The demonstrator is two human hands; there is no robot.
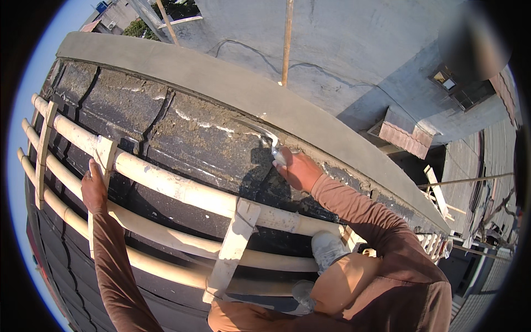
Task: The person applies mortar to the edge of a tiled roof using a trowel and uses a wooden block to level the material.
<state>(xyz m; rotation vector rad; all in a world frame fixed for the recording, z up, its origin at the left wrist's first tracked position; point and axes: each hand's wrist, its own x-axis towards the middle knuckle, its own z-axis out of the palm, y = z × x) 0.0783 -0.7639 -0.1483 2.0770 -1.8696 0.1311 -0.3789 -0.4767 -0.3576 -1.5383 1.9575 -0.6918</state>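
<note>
My right hand (300, 169) is closed round the handle of a trowel (271, 136). The trowel's thin blade lies low over the dark, mortar-smeared roof strip, close beneath a smooth grey cement ridge (221, 77). On the left, my left hand (95, 187) grips the edge of a pale wooden slat (105, 152). That slat crosses a frame of bamboo poles (171, 182) laid over the dark roof tiles (182, 146). Part of the left fingers is hidden behind the wood.
Another wooden slat (235, 238) crosses the bamboo near my knees, and my shoe (330, 252) stands against the poles. Beyond the ridge rises a grey wall (354, 44) with an upright pole (287, 44) before it. Lower corrugated roofing (470, 160) lies at far right.
</note>
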